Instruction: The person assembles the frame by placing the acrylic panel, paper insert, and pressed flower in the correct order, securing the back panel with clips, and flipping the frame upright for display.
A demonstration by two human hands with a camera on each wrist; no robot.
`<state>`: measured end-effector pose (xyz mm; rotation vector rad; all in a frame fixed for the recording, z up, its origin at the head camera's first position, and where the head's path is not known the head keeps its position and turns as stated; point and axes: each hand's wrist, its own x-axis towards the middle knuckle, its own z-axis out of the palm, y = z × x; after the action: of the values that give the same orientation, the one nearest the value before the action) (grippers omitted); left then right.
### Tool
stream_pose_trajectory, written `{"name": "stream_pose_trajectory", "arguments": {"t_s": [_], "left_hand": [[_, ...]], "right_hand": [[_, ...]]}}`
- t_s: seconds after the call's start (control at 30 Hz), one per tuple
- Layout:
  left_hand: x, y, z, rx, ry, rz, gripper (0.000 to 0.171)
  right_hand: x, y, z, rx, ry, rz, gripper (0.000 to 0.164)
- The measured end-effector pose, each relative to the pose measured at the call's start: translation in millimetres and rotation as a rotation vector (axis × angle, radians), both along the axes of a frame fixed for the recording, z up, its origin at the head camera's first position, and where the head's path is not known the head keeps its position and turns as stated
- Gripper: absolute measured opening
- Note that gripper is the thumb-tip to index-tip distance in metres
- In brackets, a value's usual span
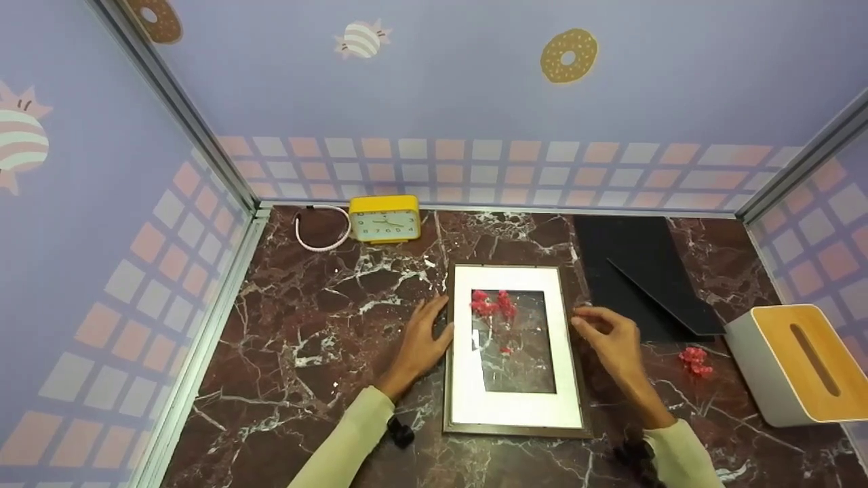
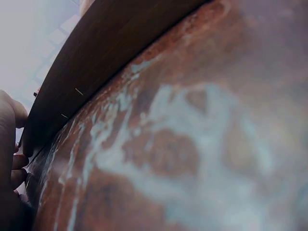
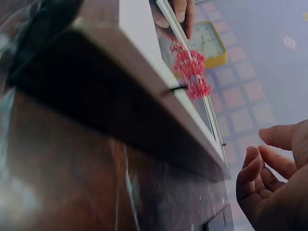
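A picture frame (image 1: 517,430) with a white mat (image 1: 468,352) lies flat on the marble-patterned table. Through its window, red flower sprigs (image 1: 503,305) show near the upper left. My left hand (image 1: 422,339) touches the frame's left side, fingers stretched along the edge and thumb apart from them. In the left wrist view, part of that hand (image 2: 7,139) is at the frame's dark side. Beside the right edge, my right hand (image 1: 614,339) holds nothing, its fingers loosely bent. The right wrist view shows a gap between this hand (image 3: 279,178) and the frame.
A yellow alarm clock (image 1: 386,220) and a white looped band (image 1: 322,249) sit at the back left. Black boards (image 1: 630,271) lie to the right. A loose red sprig (image 1: 696,361) is near a wood-topped tissue box (image 1: 773,379). Walls stand behind and on both sides.
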<state>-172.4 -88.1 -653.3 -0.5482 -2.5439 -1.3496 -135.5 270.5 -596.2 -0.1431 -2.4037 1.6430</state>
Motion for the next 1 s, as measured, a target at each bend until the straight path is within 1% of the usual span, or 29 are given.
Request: {"name": "stream_pose_trajectory", "arguments": {"t_s": [0.2,0.3,0.43,0.5,0.57,0.7,0.77,0.9,1.0], "left_hand": [[-0.4,-1,-2.2,-0.007,-0.005,-0.003,0.054],[0.5,-2,-1.9,-0.006,-0.006,0.003,0.054],[1.6,-2,-0.7,-0.001,0.014,0.006,0.052],[1.8,-2,-0.5,-0.003,0.029,0.005,0.052],[1.6,-1,-0.9,-0.004,0.038,0.005,0.051],[1.6,-1,-1.0,-0.003,0.039,0.001,0.052],[1.6,0,-0.7,0.0,0.039,0.001,0.052],[0.9,0,0.5,-0.001,0.041,0.006,0.052],[0.7,1,2.0,0.003,0.029,0.006,0.053]], "right_hand": [[14.1,22,1.6,0.013,0.041,-0.077,0.019],[21.4,36,-1.1,0.017,0.056,-0.095,0.019],[30.3,57,-7.2,0.021,0.052,-0.132,0.022],[34.7,66,-7.5,0.03,0.052,-0.161,0.023],[40.0,73,-3.4,0.036,0.064,-0.19,0.023],[52.9,83,13.6,0.056,0.09,-0.229,0.022],[57.3,91,17.0,0.052,0.094,-0.242,0.023],[60.4,117,6.2,0.062,0.061,-0.276,0.027],[63.0,132,-1.8,0.066,0.018,-0.303,0.029]]}}
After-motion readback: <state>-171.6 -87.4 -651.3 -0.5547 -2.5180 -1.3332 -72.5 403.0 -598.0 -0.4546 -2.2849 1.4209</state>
